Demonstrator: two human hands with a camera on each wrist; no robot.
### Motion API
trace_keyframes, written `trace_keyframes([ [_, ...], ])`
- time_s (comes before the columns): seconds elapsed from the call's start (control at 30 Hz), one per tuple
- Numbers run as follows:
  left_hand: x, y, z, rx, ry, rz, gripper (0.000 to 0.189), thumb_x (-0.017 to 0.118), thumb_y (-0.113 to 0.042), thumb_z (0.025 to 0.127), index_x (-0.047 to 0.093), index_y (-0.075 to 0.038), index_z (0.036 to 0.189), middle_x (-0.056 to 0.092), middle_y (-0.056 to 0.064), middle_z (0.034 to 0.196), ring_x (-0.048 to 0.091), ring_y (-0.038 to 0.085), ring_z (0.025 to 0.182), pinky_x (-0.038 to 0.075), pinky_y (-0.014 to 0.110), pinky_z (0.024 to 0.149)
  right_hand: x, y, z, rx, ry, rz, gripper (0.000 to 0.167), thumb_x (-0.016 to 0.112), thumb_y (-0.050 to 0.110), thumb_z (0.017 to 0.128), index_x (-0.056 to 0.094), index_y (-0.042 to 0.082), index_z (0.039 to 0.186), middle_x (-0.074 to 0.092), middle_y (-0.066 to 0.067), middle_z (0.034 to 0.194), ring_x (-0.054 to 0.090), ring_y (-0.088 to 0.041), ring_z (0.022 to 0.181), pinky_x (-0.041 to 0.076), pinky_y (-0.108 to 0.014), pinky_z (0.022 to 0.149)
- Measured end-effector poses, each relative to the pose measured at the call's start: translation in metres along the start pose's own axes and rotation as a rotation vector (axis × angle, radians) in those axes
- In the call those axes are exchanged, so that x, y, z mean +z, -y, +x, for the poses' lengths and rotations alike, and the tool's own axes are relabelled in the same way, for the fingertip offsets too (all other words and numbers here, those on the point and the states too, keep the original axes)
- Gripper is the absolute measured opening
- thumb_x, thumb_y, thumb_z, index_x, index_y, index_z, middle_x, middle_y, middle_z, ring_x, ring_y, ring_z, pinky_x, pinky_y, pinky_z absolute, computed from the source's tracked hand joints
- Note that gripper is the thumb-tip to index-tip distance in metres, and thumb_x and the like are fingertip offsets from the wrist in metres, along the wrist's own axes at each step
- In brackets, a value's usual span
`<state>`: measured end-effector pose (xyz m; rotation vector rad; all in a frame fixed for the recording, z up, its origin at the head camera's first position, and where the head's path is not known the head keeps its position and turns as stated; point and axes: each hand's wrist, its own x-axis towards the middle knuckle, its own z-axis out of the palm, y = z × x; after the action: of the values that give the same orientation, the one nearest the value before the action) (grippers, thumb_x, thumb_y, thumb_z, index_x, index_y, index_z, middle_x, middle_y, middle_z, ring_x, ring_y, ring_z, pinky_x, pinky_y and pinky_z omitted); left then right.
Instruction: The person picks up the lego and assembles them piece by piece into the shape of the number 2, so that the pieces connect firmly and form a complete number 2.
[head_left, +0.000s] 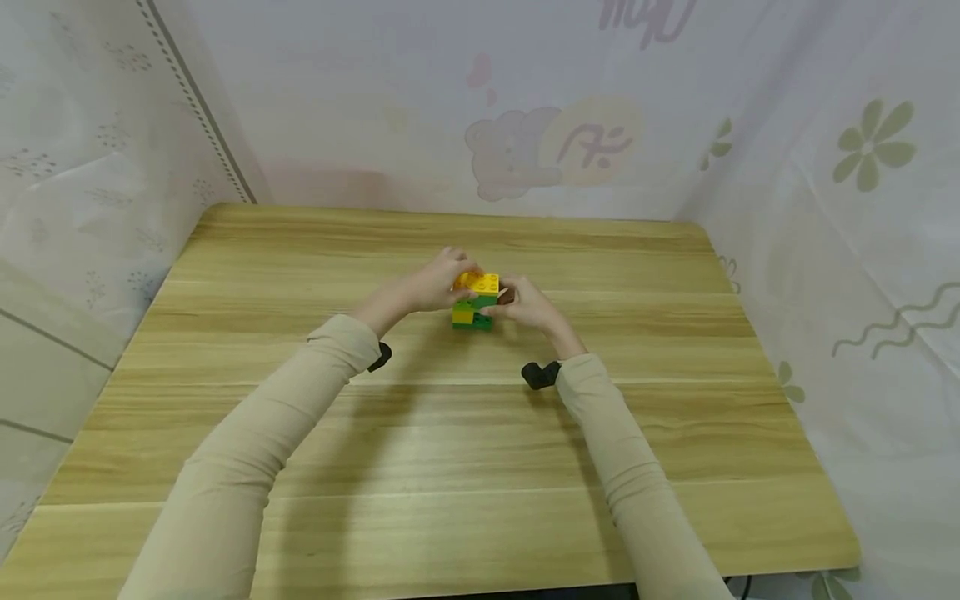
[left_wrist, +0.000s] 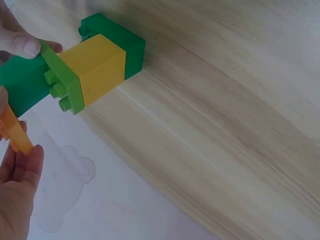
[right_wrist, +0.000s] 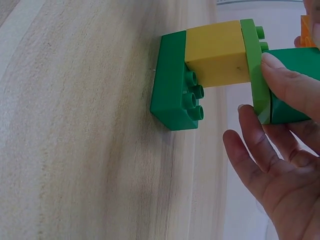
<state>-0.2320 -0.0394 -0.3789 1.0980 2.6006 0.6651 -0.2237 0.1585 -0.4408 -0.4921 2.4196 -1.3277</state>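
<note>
A tower of toy building bricks stands upright on the table. Its studded dark green base brick (right_wrist: 169,82) carries a yellow brick (right_wrist: 217,52), a light green plate (left_wrist: 62,77) and another dark green brick (left_wrist: 24,80). At the top is a yellow-orange plate (head_left: 482,283), which my left hand (head_left: 442,279) pinches at its edge; in the left wrist view that hand (left_wrist: 20,195) is at the lower left. My right hand (head_left: 528,304) grips the upper green brick from the right, its thumb (right_wrist: 282,75) lying over the side near the light green plate.
The wooden table (head_left: 450,450) spreads around the tower, its back edge meeting a printed cloth wall (head_left: 360,108). Similar cloth hangs at the left and right. Black wrist cameras (head_left: 542,375) sit at both cuffs.
</note>
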Motion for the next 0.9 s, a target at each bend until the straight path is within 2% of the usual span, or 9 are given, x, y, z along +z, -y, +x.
trace_keyframes([
  [0.23,0.001,-0.001,-0.002,-0.003,-0.013,-0.025,0.035,0.059,-0.016,0.089,0.054,0.001,0.119,0.050,0.021,0.117,0.039,0.034,0.114,0.039,0.046,0.097,0.001,0.000,-0.001,-0.007,-0.005,-0.011,0.033,0.067,0.013,0.083,0.059,0.005,0.114,0.061,-0.012,0.108,0.059,-0.025,0.090,0.050,-0.033,0.081],
  [0.33,0.003,0.002,-0.002,-0.023,-0.010,-0.056,0.038,0.059,-0.019,0.090,0.052,-0.001,0.122,0.047,0.020,0.124,0.037,0.033,0.119,0.037,0.048,0.101,0.001,0.000,0.000,-0.011,0.000,-0.010,0.035,0.066,0.013,0.083,0.058,0.004,0.116,0.061,-0.014,0.110,0.059,-0.026,0.092,0.050,-0.035,0.083],
  [0.43,0.005,0.007,-0.003,-0.033,-0.028,-0.123,0.040,0.060,-0.019,0.089,0.051,-0.001,0.124,0.045,0.019,0.129,0.035,0.033,0.122,0.034,0.049,0.104,0.002,0.000,0.001,-0.015,0.003,-0.008,0.035,0.066,0.013,0.083,0.058,0.004,0.117,0.061,-0.013,0.111,0.060,-0.026,0.092,0.051,-0.035,0.084],
  [0.57,0.014,0.018,-0.008,-0.058,-0.081,-0.267,0.047,0.063,-0.019,0.086,0.048,-0.001,0.127,0.046,0.017,0.130,0.039,0.031,0.121,0.033,0.047,0.104,0.003,0.000,0.002,-0.008,0.002,0.000,0.037,0.067,0.013,0.083,0.058,0.006,0.117,0.062,-0.012,0.109,0.060,-0.023,0.089,0.050,-0.033,0.082],
  [0.67,0.025,0.027,-0.011,-0.115,-0.112,-0.368,0.053,0.066,-0.021,0.085,0.045,-0.002,0.130,0.048,0.015,0.129,0.043,0.029,0.118,0.035,0.045,0.103,0.003,0.001,0.001,0.005,0.000,0.003,0.039,0.068,0.013,0.082,0.058,0.006,0.119,0.062,-0.012,0.108,0.059,-0.022,0.087,0.049,-0.031,0.080],
  [0.9,0.048,0.040,-0.014,-0.245,-0.106,-0.503,0.048,0.066,-0.020,0.084,0.047,-0.002,0.125,0.050,0.015,0.126,0.045,0.030,0.118,0.037,0.042,0.104,0.002,0.001,0.000,0.001,-0.010,0.015,0.039,0.068,0.012,0.082,0.058,0.007,0.119,0.062,-0.011,0.111,0.059,-0.022,0.088,0.049,-0.032,0.082],
])
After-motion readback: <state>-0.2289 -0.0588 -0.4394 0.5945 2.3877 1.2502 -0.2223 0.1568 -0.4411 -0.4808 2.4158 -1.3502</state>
